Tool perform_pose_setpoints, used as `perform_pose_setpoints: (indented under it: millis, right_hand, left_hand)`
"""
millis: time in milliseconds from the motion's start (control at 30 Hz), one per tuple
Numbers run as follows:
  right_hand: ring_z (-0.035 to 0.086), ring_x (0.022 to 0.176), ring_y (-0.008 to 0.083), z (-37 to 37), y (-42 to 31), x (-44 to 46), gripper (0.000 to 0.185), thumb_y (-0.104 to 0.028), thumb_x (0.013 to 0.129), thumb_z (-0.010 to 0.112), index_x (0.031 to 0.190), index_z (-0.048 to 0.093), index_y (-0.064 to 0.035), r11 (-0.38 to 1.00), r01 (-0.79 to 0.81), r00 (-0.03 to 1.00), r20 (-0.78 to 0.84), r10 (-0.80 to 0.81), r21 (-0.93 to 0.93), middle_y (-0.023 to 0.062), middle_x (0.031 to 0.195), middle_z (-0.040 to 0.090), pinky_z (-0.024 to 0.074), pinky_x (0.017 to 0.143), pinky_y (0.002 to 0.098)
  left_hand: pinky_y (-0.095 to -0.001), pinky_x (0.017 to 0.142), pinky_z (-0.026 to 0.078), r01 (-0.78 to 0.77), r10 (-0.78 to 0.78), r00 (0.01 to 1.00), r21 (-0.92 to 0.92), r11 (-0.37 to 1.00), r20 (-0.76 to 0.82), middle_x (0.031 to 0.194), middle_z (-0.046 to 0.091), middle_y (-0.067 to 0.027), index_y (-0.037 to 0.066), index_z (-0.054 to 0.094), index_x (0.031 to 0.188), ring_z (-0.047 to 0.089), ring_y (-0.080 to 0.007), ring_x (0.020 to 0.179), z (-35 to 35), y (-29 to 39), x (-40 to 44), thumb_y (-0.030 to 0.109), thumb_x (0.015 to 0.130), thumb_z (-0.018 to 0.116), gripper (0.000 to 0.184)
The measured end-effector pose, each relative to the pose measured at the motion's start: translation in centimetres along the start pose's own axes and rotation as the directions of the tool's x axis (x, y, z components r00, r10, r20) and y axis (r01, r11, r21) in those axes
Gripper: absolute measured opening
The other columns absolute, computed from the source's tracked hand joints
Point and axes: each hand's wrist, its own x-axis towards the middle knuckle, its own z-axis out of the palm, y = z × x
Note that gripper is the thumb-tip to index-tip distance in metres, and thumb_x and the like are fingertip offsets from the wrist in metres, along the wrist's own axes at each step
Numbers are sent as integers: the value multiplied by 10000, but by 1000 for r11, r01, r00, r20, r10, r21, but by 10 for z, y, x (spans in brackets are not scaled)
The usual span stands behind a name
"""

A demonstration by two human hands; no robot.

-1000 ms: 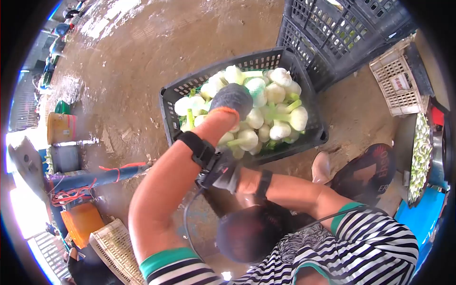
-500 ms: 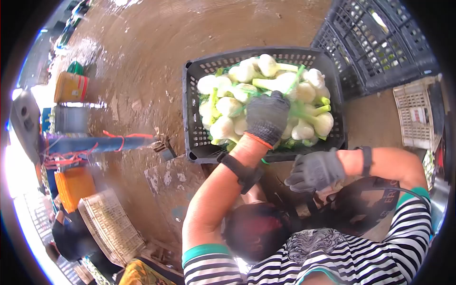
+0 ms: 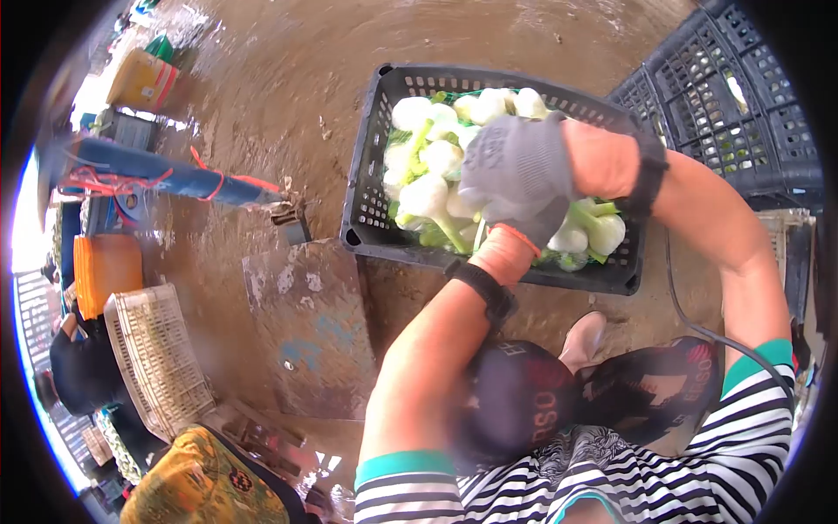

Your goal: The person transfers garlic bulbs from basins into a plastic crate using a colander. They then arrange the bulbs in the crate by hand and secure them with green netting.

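A black plastic crate [image 3: 371, 175] holds fresh garlic bulbs [image 3: 425, 195] with cut green stems, and green netting [image 3: 463, 94] shows around them. My right hand [image 3: 513, 166], in a grey glove, lies over the garlic with its fingers curled; what they close on is hidden. Under and in front of it is my left hand [image 3: 541, 220], also gloved, its fingers covered by the right hand. Both hands touch or nearly touch each other above the middle of the crate.
Black crates [image 3: 724, 96] stand at the upper right. To the left are a blue pole [image 3: 166, 172] with red ties, an orange container [image 3: 106, 275] and a white basket [image 3: 161, 358]. A flat board [image 3: 314, 341] lies on the wet floor. Another person [image 3: 83, 362] sits far left.
My right hand has moved from in front of the crate up onto the garlic, over my left hand. The view has shifted, so the crate appears slightly higher and turned.
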Motion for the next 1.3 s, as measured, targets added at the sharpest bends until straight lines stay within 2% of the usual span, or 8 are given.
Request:
perform_pose_setpoints:
  millis: [400,633,733,800,900,1100,1167,1300]
  right_hand:
    - [628,677,279,1,-26,29,173,-132,686,600,839,655,-74,994,-108,980,-165,108,10,125,780,657,504,578,393]
    - [623,791,265,-55,5,48,269,-164,697,581,938,664,-80,998,-50,873,487,31,25,109,905,658,500,686,319]
    - [615,798,328,-37,2,43,234,-212,696,575,879,690,-122,965,62,920,360,-153,253,131,802,644,491,702,400]
    - [604,889,324,-12,-23,58,312,-194,706,587,1000,658,-122,956,248,720,690,-71,-160,134,916,641,477,783,425]
    - [609,877,317,39,-33,57,260,-197,708,566,926,678,-110,899,-328,920,-118,374,291,150,891,639,484,761,400]
    - [632,654,258,13,-5,36,215,-225,757,578,697,652,-32,986,-93,982,179,67,137,135,614,605,495,618,372]
    - [634,691,224,15,45,6,196,-208,796,565,801,637,-25,480,-68,973,-48,226,874,132,755,647,490,584,359]
    - [568,746,117,46,110,-63,128,-124,880,491,927,581,-45,-377,228,719,106,687,898,44,855,607,432,595,236]
  left_hand:
    - [-363,807,453,-8,-33,987,252,968,156,864,589,-80,92,608,906,587,-230,856,-7,15,-3,201,821,520,164]
    - [-366,823,454,71,-154,964,350,934,215,861,592,-83,88,601,931,595,-222,845,-9,31,7,198,840,504,173]
    - [-372,807,460,92,-158,968,309,946,197,864,600,-100,79,607,915,599,-237,840,-2,26,5,198,827,509,178]
    - [-376,796,464,94,-151,971,287,953,185,867,605,-111,74,611,905,602,-247,837,2,24,2,198,818,512,181]
    - [-381,780,470,86,-130,977,250,964,166,871,613,-128,65,617,889,606,-262,832,6,21,-2,198,805,517,186]
    - [-393,747,482,108,-114,988,56,993,105,878,629,-162,49,630,858,615,-292,823,40,3,-2,198,779,527,198]
    - [-394,698,479,4,-35,982,160,987,188,837,619,-139,85,623,827,610,-277,781,7,0,5,176,771,534,139]
    - [-351,603,478,-152,144,988,-148,977,-64,677,590,-114,49,618,782,597,-265,650,-22,-29,2,98,736,565,86]
